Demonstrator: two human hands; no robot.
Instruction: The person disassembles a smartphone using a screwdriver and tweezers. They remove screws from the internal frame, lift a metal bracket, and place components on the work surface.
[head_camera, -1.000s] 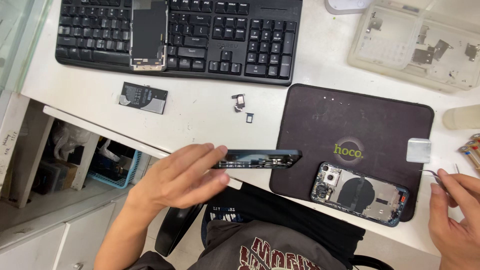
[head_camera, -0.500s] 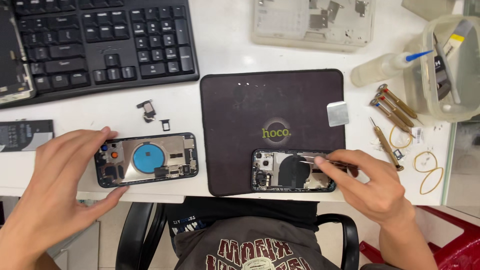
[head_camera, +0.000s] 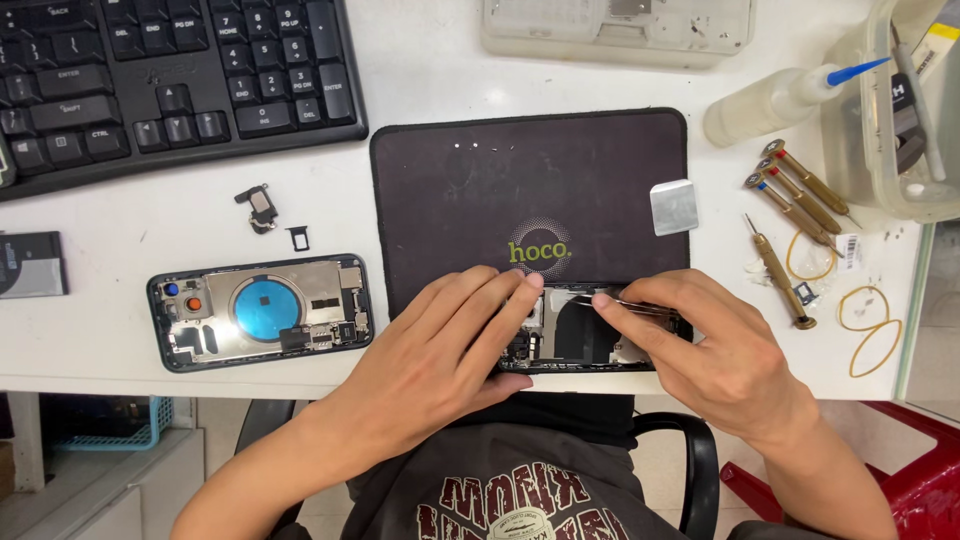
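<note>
An opened phone (head_camera: 585, 340) lies at the near edge of a dark work mat (head_camera: 520, 190). My left hand (head_camera: 450, 345) rests flat on its left half, fingers spread over the parts inside. My right hand (head_camera: 705, 355) pinches metal tweezers (head_camera: 625, 303), whose tips reach a pale strip inside the phone near my left fingertips. A second opened phone housing (head_camera: 262, 311) with a blue round coil lies on the white desk to the left, untouched.
Black keyboard (head_camera: 150, 75) at back left. Small loose parts (head_camera: 262, 207) and a dark battery (head_camera: 30, 265) lie on the desk. Several screwdrivers (head_camera: 795, 195), rubber bands (head_camera: 865, 315), a squeeze bottle (head_camera: 775, 100), a clear tub (head_camera: 915, 110), a parts tray (head_camera: 615, 30), a metal square (head_camera: 673, 207).
My left hand has let go of the left phone housing and moved right onto the phone on the mat. My right hand stays there with the tweezers.
</note>
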